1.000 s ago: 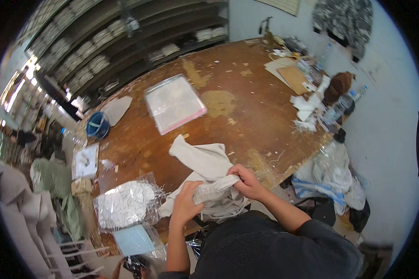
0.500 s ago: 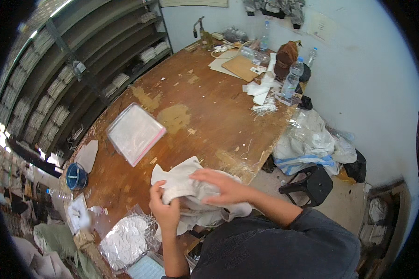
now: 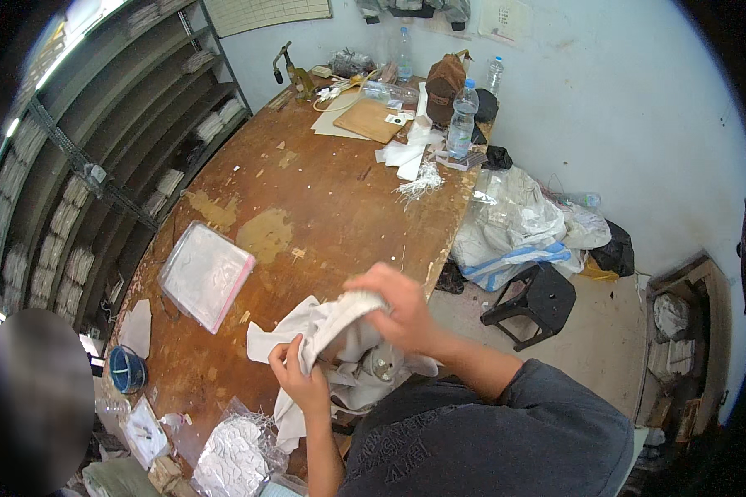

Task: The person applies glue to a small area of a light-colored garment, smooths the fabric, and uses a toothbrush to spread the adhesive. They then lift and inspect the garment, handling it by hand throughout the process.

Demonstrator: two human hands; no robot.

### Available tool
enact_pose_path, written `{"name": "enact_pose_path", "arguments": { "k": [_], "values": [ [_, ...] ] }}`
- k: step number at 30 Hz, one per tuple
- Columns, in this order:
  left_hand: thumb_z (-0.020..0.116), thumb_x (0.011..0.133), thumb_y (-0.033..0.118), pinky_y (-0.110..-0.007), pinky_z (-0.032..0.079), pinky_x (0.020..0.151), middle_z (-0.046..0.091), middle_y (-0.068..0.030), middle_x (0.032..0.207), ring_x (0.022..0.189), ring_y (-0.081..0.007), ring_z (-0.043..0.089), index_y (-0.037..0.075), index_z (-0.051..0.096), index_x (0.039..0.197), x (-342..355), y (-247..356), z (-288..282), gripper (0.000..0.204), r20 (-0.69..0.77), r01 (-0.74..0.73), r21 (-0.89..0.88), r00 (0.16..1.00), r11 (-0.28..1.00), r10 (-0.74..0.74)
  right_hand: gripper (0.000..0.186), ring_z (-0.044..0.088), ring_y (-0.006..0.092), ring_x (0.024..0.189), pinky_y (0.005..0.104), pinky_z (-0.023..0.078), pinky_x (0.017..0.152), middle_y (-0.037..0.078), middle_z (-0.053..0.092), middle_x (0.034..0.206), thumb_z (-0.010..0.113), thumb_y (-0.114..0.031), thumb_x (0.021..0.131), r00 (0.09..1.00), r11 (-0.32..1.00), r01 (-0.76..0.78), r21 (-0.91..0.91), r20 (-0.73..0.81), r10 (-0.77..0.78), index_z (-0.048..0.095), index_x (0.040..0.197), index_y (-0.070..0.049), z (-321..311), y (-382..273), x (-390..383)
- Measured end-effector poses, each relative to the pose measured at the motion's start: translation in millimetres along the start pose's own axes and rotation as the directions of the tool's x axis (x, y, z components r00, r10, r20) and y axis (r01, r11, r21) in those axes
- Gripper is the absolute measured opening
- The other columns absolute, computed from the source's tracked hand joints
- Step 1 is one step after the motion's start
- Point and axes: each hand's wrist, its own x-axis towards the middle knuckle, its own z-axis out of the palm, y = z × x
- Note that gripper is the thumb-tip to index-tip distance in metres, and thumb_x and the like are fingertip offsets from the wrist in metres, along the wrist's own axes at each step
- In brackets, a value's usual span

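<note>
At the table's near edge I hold a cream cloth garment (image 3: 287,330) by its thick, light band. The garment's kind cannot be told from its bunched shape. My left hand (image 3: 303,383) pinches the band's lower left end, thumb and fingers closed on the cloth. Higher up and to the right, my right hand (image 3: 399,313) grips the other end of the band, its fingertips partly hidden by the fabric. Between the hands the band is stretched slantwise, and loose folds hang below it against my dark shirt. A small round greyish thing (image 3: 381,363) shows among the folds.
On the wooden table (image 3: 307,207) lie a stack of clear plastic bags (image 3: 207,275), crumpled silver wrapping (image 3: 239,451) and a blue bucket (image 3: 128,369). Bottles (image 3: 462,120), a brown cap (image 3: 446,85) and papers crowd the far right corner. A black stool (image 3: 532,302) stands right.
My right hand has gone from lying over the cloth to gripping the band and lifting it up. The band is now pulled taut between both hands. The view has shifted right.
</note>
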Motion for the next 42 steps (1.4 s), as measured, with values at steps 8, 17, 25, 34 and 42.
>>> {"name": "enact_pose_path", "arguments": {
  "k": [8,17,25,34,42],
  "values": [
    [0.052,0.064,-0.011,-0.033,0.046,0.079,0.057,-0.013,0.087,0.084,-0.0275,0.059,-0.001,0.066,0.097,65,-10,0,0.037,0.022,-0.007,-0.024,1.0,1.0,0.008,0.029,0.064,0.0255,0.081,0.035,0.05,0.075,0.013,0.066,0.088,0.059,-0.002,0.073,0.985,0.987,-0.013,-0.157,-0.17,-0.014,0.066,0.101,-0.002,-71,14,65],
    [0.056,0.081,-0.001,-0.029,0.045,0.081,0.061,-0.0094,0.092,0.089,-0.0223,0.06,0.002,0.069,0.106,230,19,-40,0.029,-0.094,-0.202,0.093,0.973,0.975,0.211,0.029,0.058,0.0129,0.074,0.028,0.046,0.068,0.006,0.066,0.082,0.066,-0.011,0.081,0.997,0.932,-0.001,-0.363,-0.075,-0.028,0.067,0.109,-0.006,-136,47,186],
    [0.057,0.08,-0.002,-0.024,0.047,0.071,0.066,-0.0045,0.088,0.077,-0.0112,0.059,0.0,0.07,0.101,280,58,-64,0.025,-0.029,-0.122,-0.006,0.992,0.992,0.122,0.023,0.054,0.0073,0.077,0.0231,0.044,0.071,0.0,0.065,0.084,0.066,-0.01,0.083,0.994,0.952,-0.041,-0.304,0.087,0.07,0.066,0.105,-0.001,-164,67,214],
    [0.059,0.079,0.002,-0.027,0.049,0.067,0.07,-0.0056,0.082,0.07,-0.0113,0.061,0.001,0.069,0.096,260,54,-85,0.02,0.009,-0.085,0.089,0.996,0.992,0.084,0.022,0.053,0.0075,0.075,0.024,0.045,0.071,0.002,0.068,0.087,0.063,-0.009,0.082,0.999,0.992,0.043,-0.117,0.026,-0.04,0.067,0.103,-0.003,-140,76,232],
    [0.063,0.079,0.004,-0.027,0.048,0.066,0.067,-0.0062,0.081,0.071,-0.0108,0.06,-0.001,0.067,0.093,185,55,-179,0.015,-0.246,-0.08,0.078,0.964,0.994,0.097,0.03,0.063,0.032,0.095,0.0375,0.048,0.085,0.015,0.066,0.1,0.056,0.0,0.077,0.959,0.887,0.249,-0.388,0.224,-0.171,0.065,0.105,-0.003,-67,117,198]
  ]
}}
